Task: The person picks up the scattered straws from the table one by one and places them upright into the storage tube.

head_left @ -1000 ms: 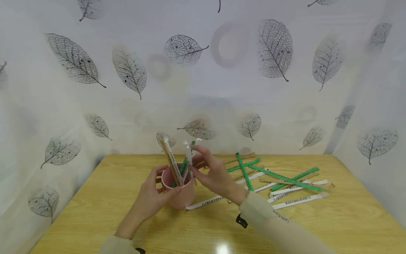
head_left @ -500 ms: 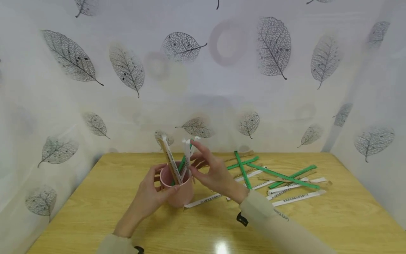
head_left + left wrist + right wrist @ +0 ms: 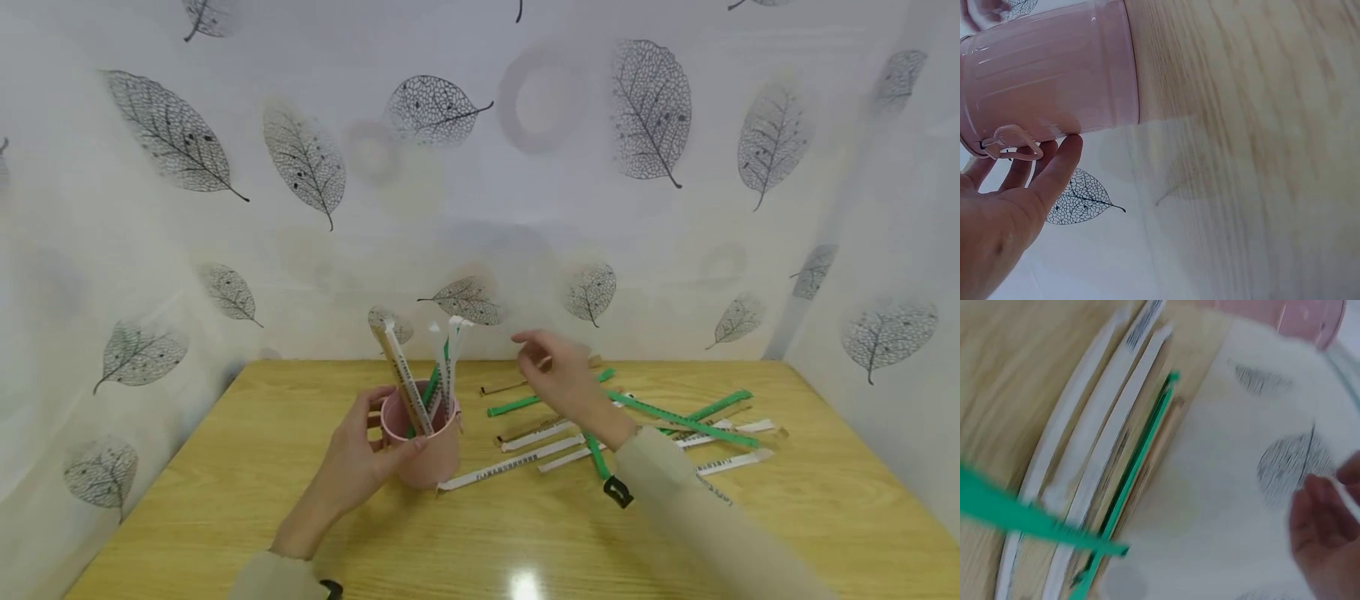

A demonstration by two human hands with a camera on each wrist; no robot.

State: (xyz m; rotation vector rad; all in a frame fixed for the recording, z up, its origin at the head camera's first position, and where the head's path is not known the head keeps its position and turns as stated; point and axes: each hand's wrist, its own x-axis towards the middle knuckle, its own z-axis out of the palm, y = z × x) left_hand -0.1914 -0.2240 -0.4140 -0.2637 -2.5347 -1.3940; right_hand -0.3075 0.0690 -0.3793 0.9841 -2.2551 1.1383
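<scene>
A small pink bucket (image 3: 431,462) stands upright on the table, with several paper-wrapped straws (image 3: 407,375) in white, green and brown leaning inside it. My left hand (image 3: 348,471) grips it from the left, thumb at the front rim and fingers round the far side. The left wrist view shows those fingers by a small wire handle (image 3: 1019,144) on the bucket's wall. Over the far part of the loose straws hovers my right hand (image 3: 566,383), fingers loosely curled and holding nothing. In the right wrist view, a green straw (image 3: 1138,459) lies apart from that hand.
Loose wrapped straws lie crossed on the wooden table (image 3: 225,500) right of the bucket, among them a white straw (image 3: 510,464) near its base and a green straw (image 3: 678,414) farther right. A leaf-printed sheet (image 3: 480,208) hangs behind and at both sides.
My right hand has let go of a white straw, now leaning in the bucket, and moved right over the loose straws. My left hand has kept its grip on the bucket.
</scene>
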